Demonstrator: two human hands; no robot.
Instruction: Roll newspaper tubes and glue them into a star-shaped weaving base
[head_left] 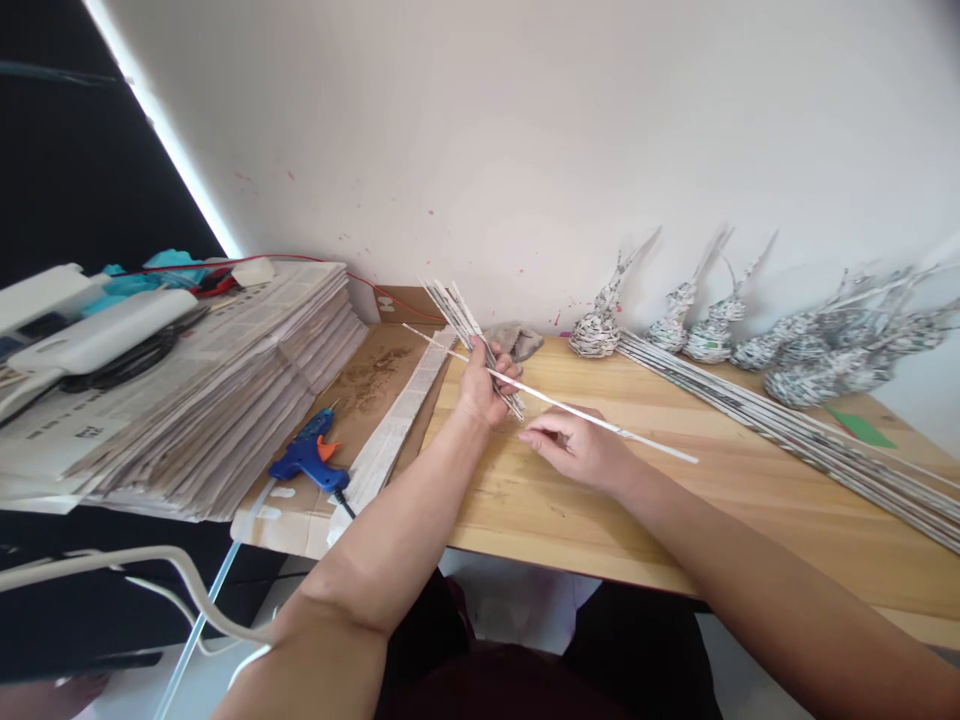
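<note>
My left hand (484,385) is closed round a short bundle of rolled newspaper sticks (457,312), which fans up and to the left above the wooden table (675,520). My right hand (577,447) pinches one long thin paper stick (645,440) that runs across the bundle, from upper left to lower right. Both hands hover just over the table's near middle.
A blue glue gun (311,460) lies on cardboard (367,385) at the left. A tall stack of newspapers (225,380) stands further left. Long paper sticks (795,430) lie along the right. Several woven paper pieces (600,325) line the wall. A grey cloth (517,340) sits behind my left hand.
</note>
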